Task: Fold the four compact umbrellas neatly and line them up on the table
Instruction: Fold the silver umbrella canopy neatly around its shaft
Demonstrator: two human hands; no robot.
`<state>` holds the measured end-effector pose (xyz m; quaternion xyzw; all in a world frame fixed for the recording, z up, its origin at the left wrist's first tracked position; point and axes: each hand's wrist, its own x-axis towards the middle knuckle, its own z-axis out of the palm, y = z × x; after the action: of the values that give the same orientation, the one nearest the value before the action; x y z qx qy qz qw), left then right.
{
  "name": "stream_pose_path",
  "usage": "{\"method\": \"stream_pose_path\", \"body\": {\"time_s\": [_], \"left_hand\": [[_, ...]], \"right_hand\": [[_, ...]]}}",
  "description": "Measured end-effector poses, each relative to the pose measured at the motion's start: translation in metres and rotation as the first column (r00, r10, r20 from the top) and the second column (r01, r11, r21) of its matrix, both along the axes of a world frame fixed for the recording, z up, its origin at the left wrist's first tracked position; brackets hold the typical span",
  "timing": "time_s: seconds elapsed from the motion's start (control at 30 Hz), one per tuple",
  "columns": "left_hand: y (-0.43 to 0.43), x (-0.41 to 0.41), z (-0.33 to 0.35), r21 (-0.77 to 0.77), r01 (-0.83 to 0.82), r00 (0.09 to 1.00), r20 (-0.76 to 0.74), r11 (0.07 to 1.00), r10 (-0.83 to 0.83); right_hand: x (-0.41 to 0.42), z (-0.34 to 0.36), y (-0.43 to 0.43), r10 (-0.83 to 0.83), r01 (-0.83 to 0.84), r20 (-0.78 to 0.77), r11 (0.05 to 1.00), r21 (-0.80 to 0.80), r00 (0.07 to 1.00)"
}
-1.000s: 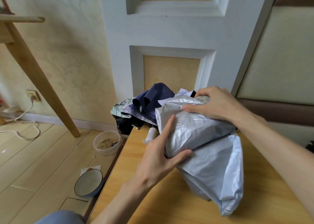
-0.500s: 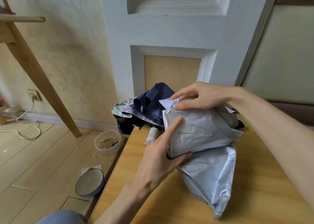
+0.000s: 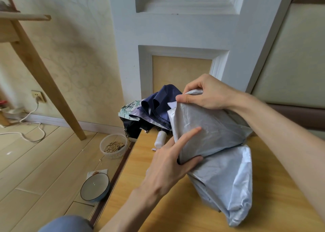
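Silver umbrella (image 3: 212, 126): long axis far-left to near-right over the counter (image 3: 175, 214). Your left grip (image 3: 167, 170) clasps its fold; your right grip (image 3: 207, 94) pinches its far corner.

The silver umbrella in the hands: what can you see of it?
The silver umbrella is a crinkled, shiny fabric bundle, half folded, held tilted above the wooden table. The left hand pinches its near end, forefinger laid along the cloth; the right hand pinches its far corner. A loose flap hangs onto the table.
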<state>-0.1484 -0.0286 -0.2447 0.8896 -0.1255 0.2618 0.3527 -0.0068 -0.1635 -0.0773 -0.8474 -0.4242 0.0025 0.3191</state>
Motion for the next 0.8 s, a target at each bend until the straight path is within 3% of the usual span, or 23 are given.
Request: {"method": "stream_pose_path", "body": {"time_s": [0.2, 0.37, 0.5, 0.63, 0.8], "left_hand": [[0.0, -0.001, 0.0, -0.013, 0.005, 1.0, 0.008, 1.0, -0.005], [0.0, 0.0, -0.001, 0.022, 0.016, 1.0, 0.01, 1.0, -0.016], [-0.001, 0.0, 0.0, 0.035, 0.016, 1.0, 0.007, 0.999, -0.016], [-0.002, -0.001, 0.0, 0.037, 0.013, 1.0, 0.004, 0.999, -0.013], [-0.002, 0.0, -0.001, 0.033, 0.004, 1.0, 0.019, 0.999, -0.005]], "right_hand": [[-0.008, 0.016, -0.003, 0.07, -0.087, -0.125, 0.987, -0.136, 0.99], [-0.011, 0.025, 0.002, 0.116, -0.142, -0.093, 0.919, -0.368, 0.989], [-0.008, 0.028, 0.011, 0.136, -0.128, -0.009, 0.907, -0.402, 0.991], [-0.012, 0.028, 0.018, 0.158, -0.171, -0.067, 0.915, -0.364, 0.985], [-0.01, 0.023, 0.026, 0.126, -0.129, -0.032, 0.934, -0.333, 0.992]]}}
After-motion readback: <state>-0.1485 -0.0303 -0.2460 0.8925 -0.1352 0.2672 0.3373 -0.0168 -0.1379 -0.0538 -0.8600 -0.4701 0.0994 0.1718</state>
